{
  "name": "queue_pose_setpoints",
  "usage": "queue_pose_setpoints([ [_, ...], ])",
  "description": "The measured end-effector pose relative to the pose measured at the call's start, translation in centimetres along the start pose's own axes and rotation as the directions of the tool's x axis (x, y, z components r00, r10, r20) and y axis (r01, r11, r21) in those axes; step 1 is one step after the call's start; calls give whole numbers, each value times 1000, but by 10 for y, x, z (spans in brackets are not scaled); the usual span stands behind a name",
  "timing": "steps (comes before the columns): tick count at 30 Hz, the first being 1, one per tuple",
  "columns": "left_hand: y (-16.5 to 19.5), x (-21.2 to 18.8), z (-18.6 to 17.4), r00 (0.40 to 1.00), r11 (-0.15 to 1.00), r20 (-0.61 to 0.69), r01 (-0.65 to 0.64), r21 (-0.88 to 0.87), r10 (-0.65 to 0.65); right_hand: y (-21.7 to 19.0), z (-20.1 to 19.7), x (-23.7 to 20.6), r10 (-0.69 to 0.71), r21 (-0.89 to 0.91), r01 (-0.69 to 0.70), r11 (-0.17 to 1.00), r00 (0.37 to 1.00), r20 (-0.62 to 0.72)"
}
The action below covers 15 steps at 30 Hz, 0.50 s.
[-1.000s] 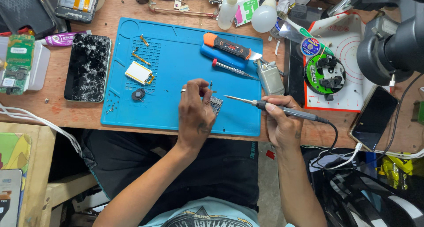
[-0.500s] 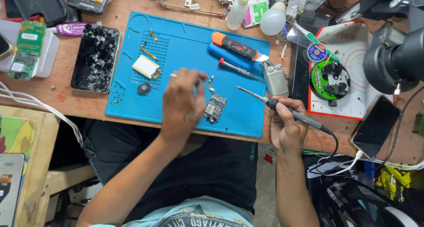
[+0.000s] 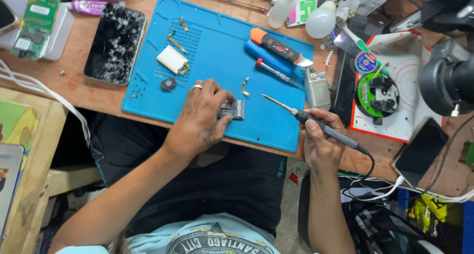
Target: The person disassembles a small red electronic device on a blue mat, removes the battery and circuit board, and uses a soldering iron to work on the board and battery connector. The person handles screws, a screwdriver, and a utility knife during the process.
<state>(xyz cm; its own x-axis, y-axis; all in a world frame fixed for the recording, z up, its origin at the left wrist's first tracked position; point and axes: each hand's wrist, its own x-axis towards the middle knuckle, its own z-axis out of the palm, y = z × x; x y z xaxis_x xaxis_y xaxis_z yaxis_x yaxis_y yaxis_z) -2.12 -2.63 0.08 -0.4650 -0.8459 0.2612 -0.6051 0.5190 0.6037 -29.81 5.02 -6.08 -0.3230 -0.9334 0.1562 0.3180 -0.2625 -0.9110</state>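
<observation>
Pressing a small circuit board (image 3: 236, 109) onto the blue mat (image 3: 217, 41) with closed fingers, the left hand (image 3: 200, 117) has returned while the right hand (image 3: 321, 143) grips a soldering iron (image 3: 316, 123), its tip now hovering just right.

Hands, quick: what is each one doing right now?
Left hand: fingers curled down on the small circuit board on the blue mat, holding it.
Right hand: closed around the soldering iron, tip raised off the board.

Your left hand (image 3: 201, 119) pins the small circuit board (image 3: 234, 109) on the blue mat (image 3: 217, 46). Your right hand (image 3: 322, 144) grips the soldering iron (image 3: 316, 123), tip hovering just beside the board, cracked phone (image 3: 114, 42) off left.
</observation>
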Motion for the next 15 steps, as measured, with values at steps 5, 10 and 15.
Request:
queue_pose_setpoints([
  [5, 1, -11, -6, 988, 988, -42, 150, 37, -148, -6, 24, -25, -297, -563, 359, 744, 933, 203],
  [10, -4, -15, -2, 984, 984, -64, 161, -74, -166, -7, 38, -36, -276, -608, 392, 690, 920, 280],
  [15, -11, -13, -2, 988, 980, -63, 131, -150, -142, -6, 42, -40, -254, -639, 355, 683, 935, 248],
])
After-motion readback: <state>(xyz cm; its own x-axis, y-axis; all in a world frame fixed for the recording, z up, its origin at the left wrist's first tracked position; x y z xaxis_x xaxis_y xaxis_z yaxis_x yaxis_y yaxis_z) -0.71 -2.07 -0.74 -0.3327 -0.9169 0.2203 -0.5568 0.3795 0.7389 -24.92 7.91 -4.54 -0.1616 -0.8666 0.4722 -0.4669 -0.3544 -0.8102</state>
